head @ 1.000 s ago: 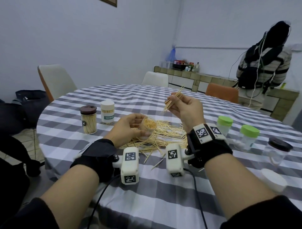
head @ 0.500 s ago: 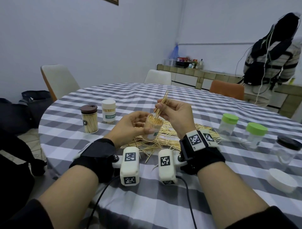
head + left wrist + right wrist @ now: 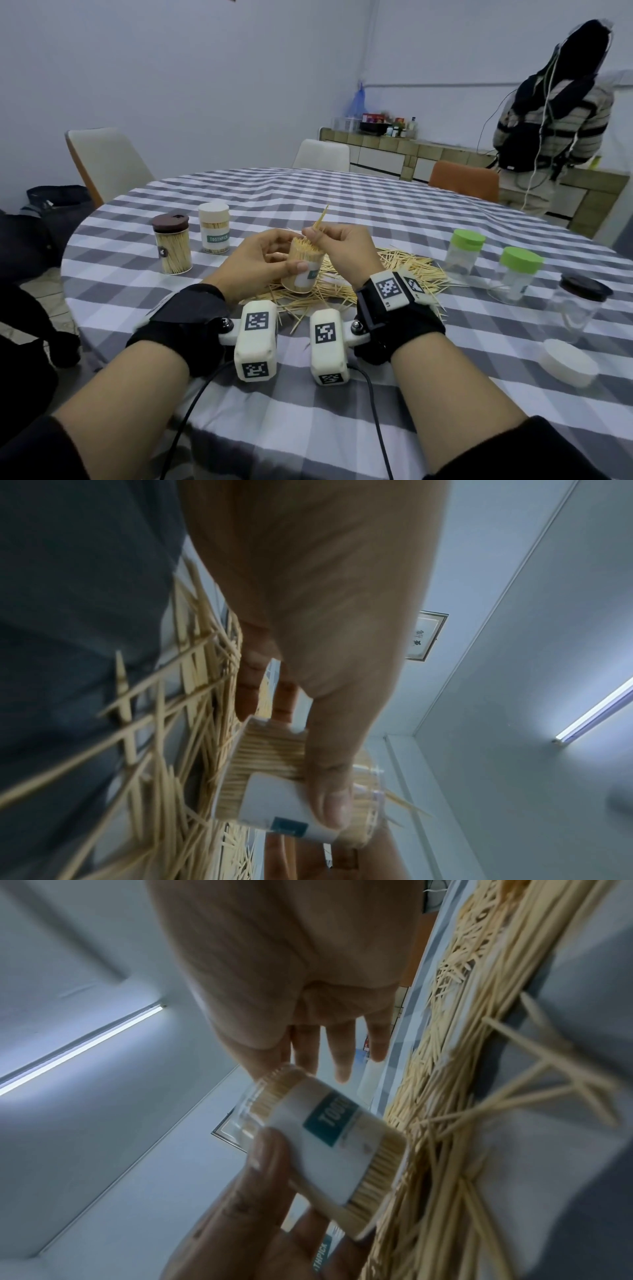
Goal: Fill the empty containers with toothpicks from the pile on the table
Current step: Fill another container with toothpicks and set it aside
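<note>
Right fingers (image 3: 313, 236) pinched round a small bundle of toothpicks (image 3: 320, 219), points slanting up and away, lower ends already down among the packed sticks at the mouth of the open container (image 3: 303, 270). Long axis of the bundle nearly in line with the container's own axis, tilted a little toward the far right. Directly under those fingers, touching or nearly so: the container's rim. In the right wrist view, only three straight fingers plain; thumb and forefinger hidden behind the palm.

Left hand (image 3: 263, 263) curled round the container from the left, thumb (image 3: 330, 799) pressed on the white label, remaining fingers behind; held tipped, mouth toward the right hand, base just above the pile (image 3: 394, 270). Container looks nearly full, sticks standing tight to the rim.

Likely next: straight push down along the axis, probably with some resistance given the crowding; some risk of sticks riding up or splaying out.

Farther out on the desk (image 3: 342, 192): two filled, capped jars to the left, well apart; to the right, two green-lidded jars (image 3: 464, 251) and a dark-lidded one, apparently unfilled, nearer the right hand (image 3: 346, 253).
</note>
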